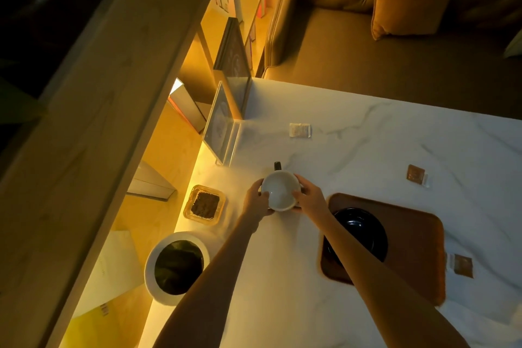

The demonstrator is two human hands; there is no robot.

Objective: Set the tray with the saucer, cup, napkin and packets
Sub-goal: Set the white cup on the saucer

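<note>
A cup (279, 189), white inside with a dark handle at its far side, is held between both hands over the marble table, left of the tray. My left hand (255, 199) grips its left side and my right hand (309, 195) its right side. A brown wooden tray (415, 237) lies to the right with a dark saucer (364, 232) on its left half, partly hidden by my right forearm. A pale packet (300, 130) lies far up the table. Two brown packets lie right of the tray, one (415, 173) beyond it and one (463, 265) beside it.
A glass dish (204, 202) with dark brown contents sits at the table's left edge. A white round bin (176, 267) with a dark liner stands below it. Framed pictures (223, 124) lean at the far left corner. A leather sofa (367, 22) lies beyond the table.
</note>
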